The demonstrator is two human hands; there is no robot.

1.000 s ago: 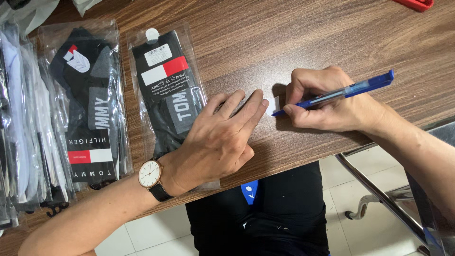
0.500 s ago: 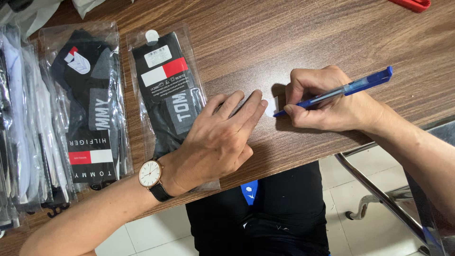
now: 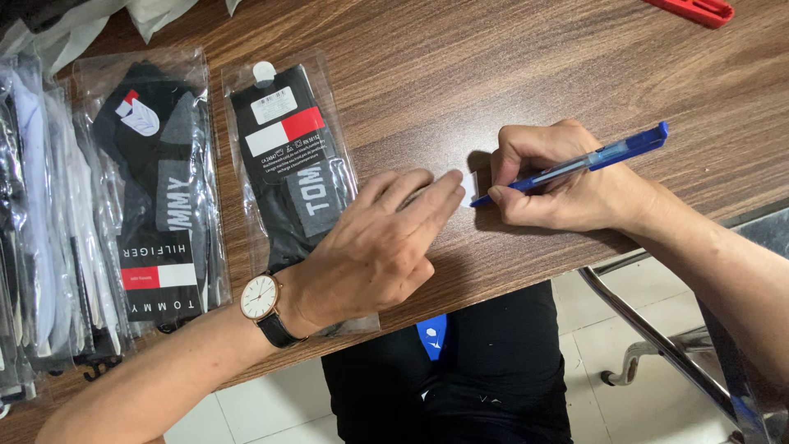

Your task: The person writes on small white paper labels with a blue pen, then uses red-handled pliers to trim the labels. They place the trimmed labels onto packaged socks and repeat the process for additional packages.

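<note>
I see the right hand (image 3: 567,185) pinching a blue pen (image 3: 575,168) over a small white label (image 3: 469,187) near the worktop's (image 3: 509,74) front edge; left hand (image 3: 382,247) fingers pressed flat (holding the label).

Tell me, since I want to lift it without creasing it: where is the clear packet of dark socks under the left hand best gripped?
Grip the packet of dark socks at its far end, by the hang tab, coming from the side away from the person. That end lies flat and uncovered on the wooden table. The left hand rests over the near end, while the right hand holds a blue pen beside it.
</note>
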